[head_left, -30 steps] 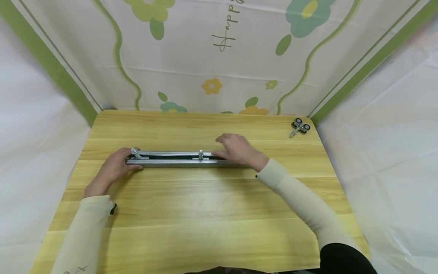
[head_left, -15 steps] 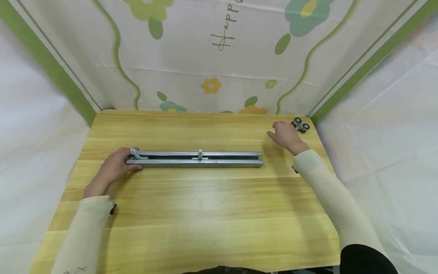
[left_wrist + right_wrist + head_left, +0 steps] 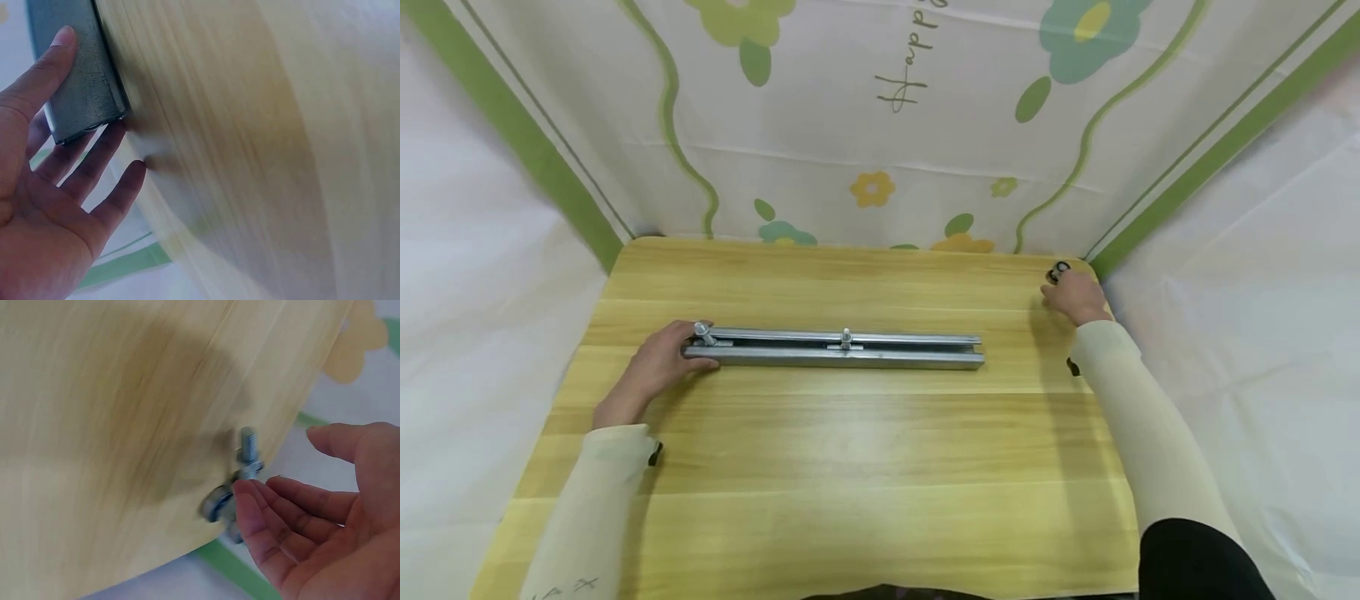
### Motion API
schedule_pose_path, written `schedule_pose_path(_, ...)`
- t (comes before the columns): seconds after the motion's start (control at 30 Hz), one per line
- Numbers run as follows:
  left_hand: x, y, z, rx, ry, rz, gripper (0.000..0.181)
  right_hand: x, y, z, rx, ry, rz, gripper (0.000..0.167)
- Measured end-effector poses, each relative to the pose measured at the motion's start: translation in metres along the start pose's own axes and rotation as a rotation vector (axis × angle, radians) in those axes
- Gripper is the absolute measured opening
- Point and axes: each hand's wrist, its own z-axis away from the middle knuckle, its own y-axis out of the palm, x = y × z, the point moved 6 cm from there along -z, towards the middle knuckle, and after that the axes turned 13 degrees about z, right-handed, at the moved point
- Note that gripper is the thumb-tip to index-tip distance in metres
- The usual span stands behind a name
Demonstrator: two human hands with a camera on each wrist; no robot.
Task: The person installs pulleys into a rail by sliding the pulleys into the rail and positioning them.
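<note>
A metal channel rail [image 3: 917, 360] lies lengthwise on the table, its slot facing up. My left hand [image 3: 658, 367] grips its left end, the thumb on the near side; in the left wrist view the thumb [image 3: 59, 53] presses the rail's flat face [image 3: 87, 81]. One bolt [image 3: 702, 331] leans out of the slot by that hand and another bolt [image 3: 847, 338] stands mid-rail. At the far right corner, my right hand [image 3: 1078, 297] reaches a wheeled roller trolley [image 3: 1058, 270]. Fingertips meet the trolley [image 3: 249, 447] in the right wrist view, with the thumb held apart.
The wooden table [image 3: 820, 467] has rounded far corners. Behind it hangs a white cloth [image 3: 820, 125] with flower prints, and plain white cloth [image 3: 1247, 350] closes in both sides.
From above the rail's right end, my right hand has travelled right and away to the trolley in the far corner. My left hand has stayed on the rail, which has not moved.
</note>
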Motion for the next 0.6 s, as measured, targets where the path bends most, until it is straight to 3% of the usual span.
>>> schedule_pose_path(0.2, -0.001, -0.002, -0.003, -0.015, 0.009, 0.002, 0.068, -0.015, 0.007, -0.01, 0.01, 0.076, -0.02, 0.052)
schedule_pose_path(0.4, -0.001, 0.0, -0.001, -0.023, 0.019, -0.007, 0.066, -0.018, 0.021, -0.017, 0.06, 0.152, -0.021, 0.068)
schedule_pose_path(0.6, -0.001, -0.001, 0.002, -0.038, 0.016, 0.002, 0.065, -0.024, 0.03, -0.026, 0.032, 0.208, -0.031, 0.07)
